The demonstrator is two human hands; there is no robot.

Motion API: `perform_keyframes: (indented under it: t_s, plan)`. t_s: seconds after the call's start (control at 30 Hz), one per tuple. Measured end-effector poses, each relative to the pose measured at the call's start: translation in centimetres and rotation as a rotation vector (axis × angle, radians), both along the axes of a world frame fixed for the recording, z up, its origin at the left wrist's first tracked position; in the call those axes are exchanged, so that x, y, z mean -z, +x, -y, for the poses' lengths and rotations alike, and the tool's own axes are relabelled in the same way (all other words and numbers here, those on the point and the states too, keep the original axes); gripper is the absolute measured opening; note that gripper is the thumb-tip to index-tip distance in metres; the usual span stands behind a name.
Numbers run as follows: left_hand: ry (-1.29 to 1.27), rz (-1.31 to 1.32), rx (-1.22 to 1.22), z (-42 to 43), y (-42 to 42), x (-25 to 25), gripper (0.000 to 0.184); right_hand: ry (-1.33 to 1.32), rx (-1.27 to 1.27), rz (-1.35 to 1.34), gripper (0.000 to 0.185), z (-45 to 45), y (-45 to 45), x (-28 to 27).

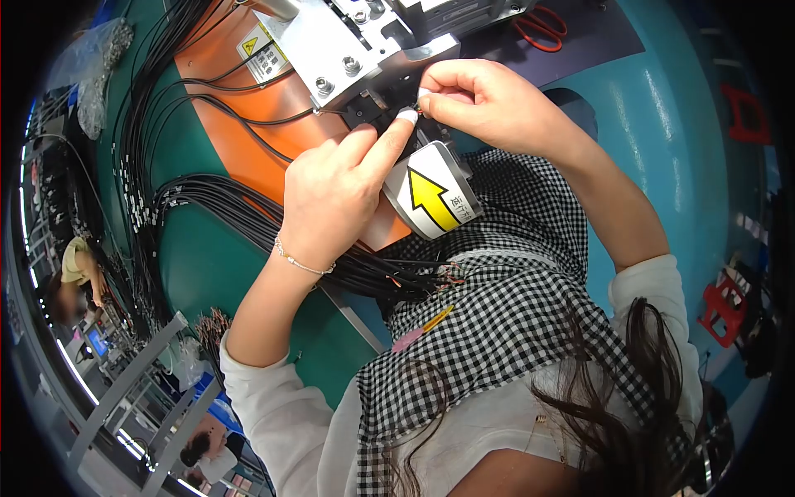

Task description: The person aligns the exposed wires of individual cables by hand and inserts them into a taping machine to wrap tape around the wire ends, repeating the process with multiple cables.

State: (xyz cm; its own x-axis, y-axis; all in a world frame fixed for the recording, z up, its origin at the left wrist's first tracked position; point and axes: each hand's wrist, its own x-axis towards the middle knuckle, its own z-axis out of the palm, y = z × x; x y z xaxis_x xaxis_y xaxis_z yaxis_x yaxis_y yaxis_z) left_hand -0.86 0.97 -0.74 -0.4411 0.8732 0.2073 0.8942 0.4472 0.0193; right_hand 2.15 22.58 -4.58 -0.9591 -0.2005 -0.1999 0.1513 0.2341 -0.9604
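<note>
My left hand [331,186] reaches to the front of a metal machine head [364,50], one finger stretched forward and the others bent. Its fingertip meets the small dark parts under the metal block, and what lies beneath it is hidden. My right hand [493,103] comes in from the right with thumb and forefinger pinched beside that fingertip. A tiny coppery bit shows between the two hands, too small to name. Just below them sits a round cover [426,192] bearing a yellow arrow.
Black cables [224,190] lie in bundles on the green table [199,282] and across the orange base [211,66], their stripped ends by the checked apron [464,340]. Red-handled scissors [541,29] lie upper right. Red stools [725,311] stand right; other people are at far left.
</note>
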Motion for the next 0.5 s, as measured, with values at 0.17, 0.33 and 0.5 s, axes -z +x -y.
perform_keyframes:
  t_s: [0.17,0.33,0.5]
  plan:
    - [0.026,-0.002,-0.009,0.0,0.0,0.2,0.052,0.1,0.098,-0.051,0.018,0.0,0.9,-1.0]
    - [0.097,0.041,-0.017,0.1,0.0,0.5,0.048,0.099,0.2,-0.082,0.017,0.5,1.5,-1.3]
    - [0.11,0.097,-0.055,0.1,0.1,0.5,0.043,0.051,0.226,-0.245,0.015,1.3,1.2,-0.5]
